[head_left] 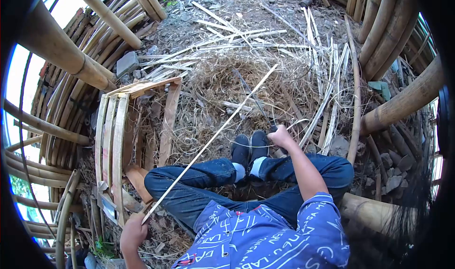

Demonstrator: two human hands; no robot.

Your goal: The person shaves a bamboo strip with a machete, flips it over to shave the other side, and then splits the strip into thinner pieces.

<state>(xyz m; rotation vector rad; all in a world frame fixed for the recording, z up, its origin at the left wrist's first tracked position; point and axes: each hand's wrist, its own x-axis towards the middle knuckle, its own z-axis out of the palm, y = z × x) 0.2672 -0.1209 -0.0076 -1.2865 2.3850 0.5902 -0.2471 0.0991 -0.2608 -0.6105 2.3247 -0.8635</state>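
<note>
My left hand grips the near end of a long thin bamboo strip that slants up and right over a heap of shavings. My right hand is closed on the handle of a long dark knife whose blade points away toward the shavings. I sit with legs crossed in blue jeans, and both dark shoes lie just left of the right hand.
A crate of bamboo slats stands on edge to the left. Dry shavings and split strips cover the ground ahead. Thick bamboo poles ring the spot, and stones lie about.
</note>
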